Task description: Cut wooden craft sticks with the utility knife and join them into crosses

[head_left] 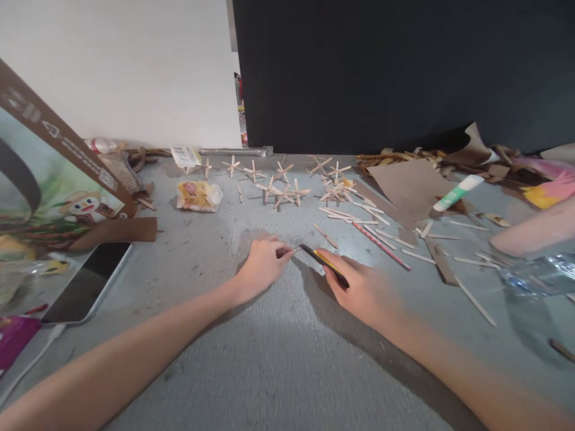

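Note:
My left hand (263, 263) rests on the grey table (278, 359), its fingers pinched on a small wooden stick (290, 253) lying flat. My right hand (359, 287) grips a black and yellow utility knife (324, 263), whose tip points left at the end of that stick. Beyond my hands lie several loose wooden sticks (341, 214) and several star-shaped stick assemblies (283, 191).
A red pencil (381, 246) lies right of my hands. A phone (87, 281) sits at the left beside a printed cardboard box (49, 179). Brown cardboard pieces (411, 185), a glue stick (457, 193) and a plastic bottle (539, 275) are at the right, where another person's arm (534, 233) reaches in.

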The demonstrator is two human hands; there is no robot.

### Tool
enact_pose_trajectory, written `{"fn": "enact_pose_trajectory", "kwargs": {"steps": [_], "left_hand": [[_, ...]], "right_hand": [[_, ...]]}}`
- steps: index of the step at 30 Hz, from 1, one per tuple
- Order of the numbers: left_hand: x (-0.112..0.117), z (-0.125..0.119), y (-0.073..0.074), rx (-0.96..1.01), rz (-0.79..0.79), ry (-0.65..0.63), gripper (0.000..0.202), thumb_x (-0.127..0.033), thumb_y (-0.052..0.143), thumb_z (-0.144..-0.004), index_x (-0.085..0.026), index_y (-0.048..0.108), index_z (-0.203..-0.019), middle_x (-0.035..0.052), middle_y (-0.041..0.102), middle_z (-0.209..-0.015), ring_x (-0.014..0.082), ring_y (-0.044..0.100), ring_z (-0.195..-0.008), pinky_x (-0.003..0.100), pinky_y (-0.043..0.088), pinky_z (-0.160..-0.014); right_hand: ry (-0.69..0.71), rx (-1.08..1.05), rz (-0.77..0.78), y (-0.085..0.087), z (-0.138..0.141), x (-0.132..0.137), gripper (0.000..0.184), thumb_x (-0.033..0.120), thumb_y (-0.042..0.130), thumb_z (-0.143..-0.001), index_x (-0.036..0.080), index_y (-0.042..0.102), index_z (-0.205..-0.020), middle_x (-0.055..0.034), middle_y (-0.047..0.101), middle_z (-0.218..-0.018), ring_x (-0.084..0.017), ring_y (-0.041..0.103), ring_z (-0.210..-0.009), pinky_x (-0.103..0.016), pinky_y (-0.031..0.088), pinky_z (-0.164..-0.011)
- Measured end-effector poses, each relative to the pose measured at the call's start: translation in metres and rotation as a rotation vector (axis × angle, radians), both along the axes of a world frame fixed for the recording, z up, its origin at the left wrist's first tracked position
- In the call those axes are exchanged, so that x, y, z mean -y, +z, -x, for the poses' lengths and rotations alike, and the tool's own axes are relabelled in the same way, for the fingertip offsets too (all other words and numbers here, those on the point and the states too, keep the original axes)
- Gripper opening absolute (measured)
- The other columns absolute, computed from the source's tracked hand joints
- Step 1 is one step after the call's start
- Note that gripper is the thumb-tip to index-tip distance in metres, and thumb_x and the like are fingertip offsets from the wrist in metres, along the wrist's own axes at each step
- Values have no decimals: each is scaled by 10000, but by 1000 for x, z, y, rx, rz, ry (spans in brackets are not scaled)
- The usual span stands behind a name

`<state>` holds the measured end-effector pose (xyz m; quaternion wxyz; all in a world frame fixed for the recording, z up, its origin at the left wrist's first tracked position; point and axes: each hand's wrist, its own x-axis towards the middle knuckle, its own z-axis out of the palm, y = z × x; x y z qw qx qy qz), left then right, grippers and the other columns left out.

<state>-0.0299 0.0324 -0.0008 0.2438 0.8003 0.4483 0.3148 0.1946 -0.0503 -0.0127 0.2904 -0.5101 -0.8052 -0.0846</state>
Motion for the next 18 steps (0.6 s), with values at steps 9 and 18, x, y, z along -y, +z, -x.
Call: {"fn": "enact_pose_trajectory", "kwargs": {"steps": [9, 18], "left_hand": [[0, 0, 1, 35, 19, -11, 151, -163, 726, -879, -217, 823, -777, 44, 705, -685, 202, 616, -705, 322, 456, -698], [2, -4, 8, -77, 59, 29, 135, -149, 728, -896, -214, 825, -828, 45, 757, -770, 191, 667, -764, 307, 499, -742]], "right_hand": [[-17, 97, -70, -10, 6, 1, 399, 230, 445, -1053, 178, 675, -1374, -9, 622, -643, -116, 516, -478, -275, 294, -466], [-31, 127, -3, -12, 5, 1, 424, 211, 441, -1050, 181, 644, -1421, -19, 629, -690, -105, 507, -519, -262, 285, -500]]}}
